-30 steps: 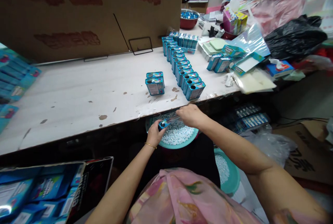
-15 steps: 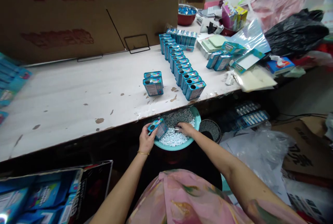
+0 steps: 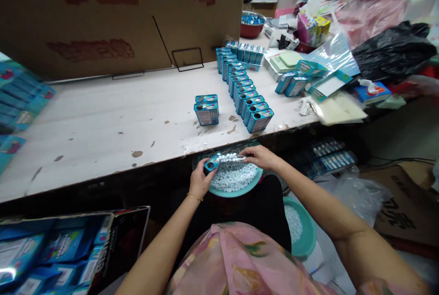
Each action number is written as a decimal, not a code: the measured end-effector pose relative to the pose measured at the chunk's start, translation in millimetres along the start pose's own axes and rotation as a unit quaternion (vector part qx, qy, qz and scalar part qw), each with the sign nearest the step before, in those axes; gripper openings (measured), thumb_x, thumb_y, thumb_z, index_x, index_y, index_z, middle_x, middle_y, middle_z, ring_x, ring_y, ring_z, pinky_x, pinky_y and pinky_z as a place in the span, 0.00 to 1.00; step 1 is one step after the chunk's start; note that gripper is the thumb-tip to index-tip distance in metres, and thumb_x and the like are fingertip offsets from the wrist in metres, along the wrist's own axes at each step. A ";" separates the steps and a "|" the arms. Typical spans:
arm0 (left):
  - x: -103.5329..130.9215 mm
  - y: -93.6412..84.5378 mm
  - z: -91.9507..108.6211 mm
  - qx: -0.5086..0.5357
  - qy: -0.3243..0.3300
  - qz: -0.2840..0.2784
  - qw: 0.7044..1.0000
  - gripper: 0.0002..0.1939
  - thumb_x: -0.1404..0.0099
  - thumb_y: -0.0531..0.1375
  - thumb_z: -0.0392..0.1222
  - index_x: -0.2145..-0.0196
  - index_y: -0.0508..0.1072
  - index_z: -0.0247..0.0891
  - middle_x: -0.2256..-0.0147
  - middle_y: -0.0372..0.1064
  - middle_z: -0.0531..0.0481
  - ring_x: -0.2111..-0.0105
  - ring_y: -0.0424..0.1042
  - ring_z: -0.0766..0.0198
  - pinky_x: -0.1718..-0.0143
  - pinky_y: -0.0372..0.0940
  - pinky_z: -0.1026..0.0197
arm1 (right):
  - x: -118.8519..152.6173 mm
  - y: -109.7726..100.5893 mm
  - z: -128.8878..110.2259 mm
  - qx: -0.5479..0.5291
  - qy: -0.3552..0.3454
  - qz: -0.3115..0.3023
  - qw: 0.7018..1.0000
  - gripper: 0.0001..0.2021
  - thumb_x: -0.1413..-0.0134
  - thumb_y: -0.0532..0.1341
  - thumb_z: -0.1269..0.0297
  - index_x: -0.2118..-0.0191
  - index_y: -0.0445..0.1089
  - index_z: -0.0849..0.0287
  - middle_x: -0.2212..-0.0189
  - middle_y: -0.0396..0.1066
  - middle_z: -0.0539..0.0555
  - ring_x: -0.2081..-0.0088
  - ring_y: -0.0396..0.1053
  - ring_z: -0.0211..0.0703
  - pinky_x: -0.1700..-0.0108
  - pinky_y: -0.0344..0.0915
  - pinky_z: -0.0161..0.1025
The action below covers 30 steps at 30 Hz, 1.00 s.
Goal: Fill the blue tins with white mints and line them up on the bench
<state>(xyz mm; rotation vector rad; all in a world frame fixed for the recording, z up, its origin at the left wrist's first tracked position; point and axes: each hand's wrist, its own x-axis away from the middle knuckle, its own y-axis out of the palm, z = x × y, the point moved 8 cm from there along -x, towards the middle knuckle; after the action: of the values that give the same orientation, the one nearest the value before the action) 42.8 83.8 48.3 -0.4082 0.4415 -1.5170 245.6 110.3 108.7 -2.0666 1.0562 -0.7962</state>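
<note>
My left hand (image 3: pixel 200 179) is closed round a small blue tin (image 3: pixel 210 163) with a round hole in its top, tilted over the basin. In my right hand (image 3: pixel 259 156) is a metal scoop (image 3: pixel 242 158), heaped with white candies (image 3: pixel 227 158). The scoop's load reaches the tin's top edge; whether any candy is entering the hole is too small to tell. Below both hands is a turquoise basin (image 3: pixel 252 188) full of the same white pieces. On the table ahead, two blue tins (image 3: pixel 207 113) stand together, left of a long row of tins (image 3: pixel 259 121).
A large cardboard box (image 3: pixel 113 20) stands along the table's back. Packed blue boxes (image 3: pixel 24 98) are at the far left, and an open carton (image 3: pixel 110 226) of blue packs is lower left. Another turquoise basin (image 3: pixel 310 235) sits by my right leg. Plastic bags (image 3: pixel 387 50) crowd the right.
My right hand has lifted the scoop out of the candies, loaded, up to the tin. My left hand has tilted the tin towards it. The view has shifted slightly.
</note>
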 end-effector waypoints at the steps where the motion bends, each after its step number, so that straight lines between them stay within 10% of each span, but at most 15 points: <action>1: -1.2 5.8 4.5 -0.023 0.006 -0.013 1.000 0.21 0.48 0.58 0.45 0.56 0.64 0.38 0.66 0.68 0.48 0.65 0.68 0.59 0.62 0.60 0.59 | -1.4 -4.9 -11.1 0.044 -0.001 -0.008 0.999 0.13 0.52 0.56 0.62 0.59 0.69 0.54 0.64 0.72 0.50 0.61 0.66 0.41 0.61 0.59 0.34; 7: -4.5 22.7 18.5 -0.075 0.024 -0.038 0.996 0.19 0.49 0.57 0.39 0.57 0.65 0.38 0.68 0.68 0.48 0.64 0.68 0.57 0.61 0.60 0.59 | -10.3 -2.7 -58.5 0.284 0.017 -0.048 0.957 0.12 0.51 0.53 0.65 0.63 0.71 0.59 0.65 0.71 0.59 0.62 0.68 0.48 0.61 0.60 0.41; 14: -5.8 23.1 12.7 -0.053 0.007 -0.029 0.998 0.20 0.49 0.58 0.41 0.57 0.65 0.38 0.66 0.69 0.46 0.64 0.68 0.57 0.61 0.60 0.58 | -6.1 -0.6 -90.4 0.326 -0.047 -0.016 0.944 0.13 0.47 0.48 0.70 0.64 0.68 0.63 0.67 0.69 0.61 0.63 0.67 0.46 0.62 0.57 0.40; 21: 10.1 -22.0 -6.0 0.058 -0.020 0.027 0.998 0.21 0.49 0.58 0.46 0.56 0.65 0.38 0.62 0.68 0.48 0.63 0.67 0.61 0.59 0.60 0.60 | 6.8 2.1 23.2 0.317 0.090 -0.002 0.944 0.13 0.48 0.48 0.73 0.61 0.65 0.61 0.66 0.69 0.59 0.63 0.66 0.44 0.61 0.55 0.39; 30: 16.6 -41.1 -41.2 0.126 -0.085 0.075 0.985 0.24 0.51 0.61 0.48 0.57 0.65 0.37 0.62 0.67 0.47 0.63 0.67 0.62 0.58 0.61 0.59 | -37.8 123.6 59.8 0.140 0.146 -0.030 0.979 0.17 0.47 0.50 0.65 0.51 0.64 0.58 0.57 0.69 0.58 0.54 0.64 0.46 0.54 0.56 0.38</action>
<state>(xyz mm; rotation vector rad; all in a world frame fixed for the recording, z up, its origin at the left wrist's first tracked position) -13.5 67.2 33.8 -0.2952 0.1388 -1.3577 218.7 104.6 -31.0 -1.7857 0.9718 -1.2338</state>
